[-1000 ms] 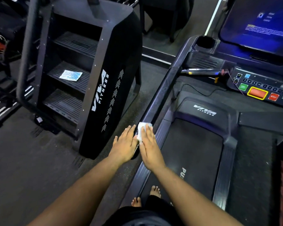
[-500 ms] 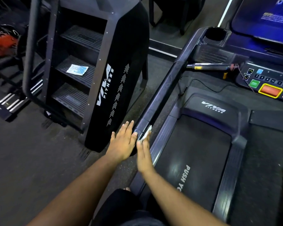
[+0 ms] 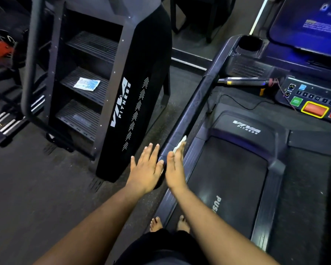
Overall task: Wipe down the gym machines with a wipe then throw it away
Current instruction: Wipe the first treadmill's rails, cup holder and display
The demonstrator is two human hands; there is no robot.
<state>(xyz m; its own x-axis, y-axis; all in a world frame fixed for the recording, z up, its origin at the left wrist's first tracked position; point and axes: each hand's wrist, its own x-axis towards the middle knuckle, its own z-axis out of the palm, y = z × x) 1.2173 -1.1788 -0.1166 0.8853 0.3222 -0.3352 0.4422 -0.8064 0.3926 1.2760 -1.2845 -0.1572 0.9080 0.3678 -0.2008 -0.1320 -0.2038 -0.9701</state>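
The right hand (image 3: 175,169) presses the wipe (image 3: 180,144) flat-fingered against the treadmill's side rail (image 3: 191,113); the left hand (image 3: 146,167) rests spread beside it. Thin, limp and damp, the wipe likely bunches; pinch a corner.

White wipe (image 3: 180,145), black treadmill rail (image 3: 191,111)

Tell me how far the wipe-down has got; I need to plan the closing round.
Nothing shows as finished. In hand: the right hand presses the white wipe flat on the inner side of the treadmill handrail, and the left hand lies open on its outer side. Left: the console, the stair machine, then binning the wipe.
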